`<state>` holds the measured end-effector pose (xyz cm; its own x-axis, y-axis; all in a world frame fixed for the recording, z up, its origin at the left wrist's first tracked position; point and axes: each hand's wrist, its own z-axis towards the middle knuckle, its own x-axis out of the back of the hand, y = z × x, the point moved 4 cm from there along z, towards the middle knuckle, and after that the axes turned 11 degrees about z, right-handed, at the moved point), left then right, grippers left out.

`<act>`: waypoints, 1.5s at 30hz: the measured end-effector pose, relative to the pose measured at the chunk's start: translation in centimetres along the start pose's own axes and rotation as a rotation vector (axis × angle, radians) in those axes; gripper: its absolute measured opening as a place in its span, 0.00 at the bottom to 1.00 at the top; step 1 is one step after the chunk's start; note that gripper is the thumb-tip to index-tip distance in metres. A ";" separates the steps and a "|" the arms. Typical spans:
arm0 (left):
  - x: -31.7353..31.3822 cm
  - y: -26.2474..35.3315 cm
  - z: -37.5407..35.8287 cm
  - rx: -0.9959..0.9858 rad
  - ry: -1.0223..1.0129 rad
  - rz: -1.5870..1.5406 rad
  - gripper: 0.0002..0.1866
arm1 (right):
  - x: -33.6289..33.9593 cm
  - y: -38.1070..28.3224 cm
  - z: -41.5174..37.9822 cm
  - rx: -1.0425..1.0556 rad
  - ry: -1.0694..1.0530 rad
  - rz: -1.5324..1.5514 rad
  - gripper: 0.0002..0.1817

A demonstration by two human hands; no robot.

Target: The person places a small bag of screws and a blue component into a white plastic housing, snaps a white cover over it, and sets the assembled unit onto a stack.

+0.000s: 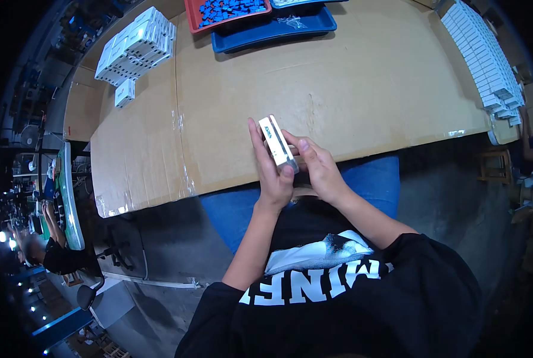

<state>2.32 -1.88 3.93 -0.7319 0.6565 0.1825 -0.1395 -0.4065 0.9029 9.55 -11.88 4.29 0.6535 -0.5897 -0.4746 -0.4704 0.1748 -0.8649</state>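
Note:
In the middle of the head view, over the near part of the cardboard-covered table, a small white rectangular unit with dark lettering and a dark strip along one side is held tilted. My left hand is closed on it, fingers along its left side and thumb at its lower end. The fingers of my right hand are bent against the unit's right side, with index finger and thumb close together. What lies behind the right fingertips is hidden.
Similar white units stand stacked at the back left, with a single one in front. Rows of white pieces line the right edge. Behind are a red tray of blue parts and a blue tray. Another person sits far left.

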 end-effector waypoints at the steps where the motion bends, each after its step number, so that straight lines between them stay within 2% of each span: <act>1: -0.1 0.3 0.2 0.014 -0.006 -0.020 0.61 | 0.4 -0.1 0.0 0.000 0.002 0.000 0.29; 2: -0.2 0.6 -0.1 0.133 -0.049 -0.094 0.57 | 0.5 -0.5 0.0 0.045 -0.038 -0.166 0.29; 3: -0.2 0.1 -0.2 0.133 -0.050 -0.093 0.57 | 0.6 -0.8 0.1 0.090 -0.078 -0.331 0.30; 4: -0.1 -1.1 -0.4 0.260 -0.034 -0.237 0.53 | 1.0 -0.8 0.2 0.119 -0.073 -0.438 0.36; 5: -0.1 -2.1 -0.6 0.385 -0.017 -0.381 0.49 | 1.2 -1.2 0.2 0.119 -0.073 -0.438 0.36; 6: -0.3 -1.7 -0.4 0.480 -0.038 -0.425 0.42 | 0.9 -2.4 0.0 0.338 -0.126 -0.619 0.39; 7: -0.1 -0.6 0.0 0.482 -0.038 -0.426 0.42 | 0.5 -3.3 -0.4 0.558 -0.180 -0.797 0.42; 9: -0.6 0.7 -0.6 0.808 -0.192 -0.597 0.40 | 0.6 -3.6 -0.1 0.607 -0.223 -0.770 0.45; 10: -0.8 0.7 -1.0 0.849 -0.217 -0.625 0.38 | 0.9 -3.6 0.1 0.650 -0.268 -0.853 0.45; 12: -1.2 1.7 -1.1 0.857 -0.240 -0.662 0.38 | 1.3 -3.4 0.3 0.692 -0.311 -0.938 0.46; 17: -1.6 1.9 -1.5 0.836 -0.341 -0.719 0.39 | 1.4 -4.2 0.0 0.858 -0.235 -0.873 0.47; 23: -2.2 2.2 -1.5 0.812 -0.336 -0.736 0.38 | 1.6 -4.1 -0.1 1.001 -0.248 -0.802 0.44; 30: -1.9 1.0 -2.3 0.871 -0.397 -0.762 0.40 | 1.9 -3.0 0.0 0.949 -0.235 -0.705 0.46; 32: -2.2 -0.7 -2.7 0.811 -0.478 -0.840 0.45 | 2.4 -2.5 0.5 0.695 -0.057 -0.402 0.46; 33: -2.4 -0.8 -2.6 0.811 -0.479 -0.841 0.45 | 2.1 -2.5 0.5 0.695 -0.056 -0.403 0.46; 35: -2.0 -0.2 -1.5 0.348 -0.393 -0.292 0.51 | 2.2 -1.8 1.0 0.390 0.003 -0.022 0.47; 36: -1.8 0.3 -0.8 0.299 -0.419 -0.186 0.56 | 1.8 -1.8 0.9 0.322 -0.016 0.010 0.46; 37: -1.9 0.9 -0.4 0.300 -0.420 -0.186 0.56 | 1.8 -1.5 1.0 0.321 -0.015 0.011 0.46; 39: -1.6 0.9 0.0 0.494 -0.308 -0.233 0.57 | 2.1 -0.1 1.5 0.200 -0.059 0.130 0.47; 40: -1.3 0.7 0.0 0.464 -0.289 -0.182 0.50 | 2.3 0.1 1.6 0.176 -0.073 0.103 0.41; 41: -1.2 0.0 0.1 0.466 -0.289 -0.182 0.50 | 2.5 0.2 1.5 0.174 -0.073 0.103 0.41; 44: -0.4 -0.6 0.4 0.593 -0.110 -0.375 0.35 | 2.1 -0.4 0.8 0.276 -0.162 -0.154 0.30; 45: -0.2 -0.5 0.5 0.595 -0.107 -0.373 0.35 | 2.1 -0.6 0.7 0.273 -0.163 -0.152 0.30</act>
<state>2.84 -1.51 3.62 -0.6322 0.7558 -0.1709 0.0423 0.2539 0.9663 11.62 -12.69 3.64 0.8003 -0.4953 -0.3379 -0.1989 0.3123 -0.9289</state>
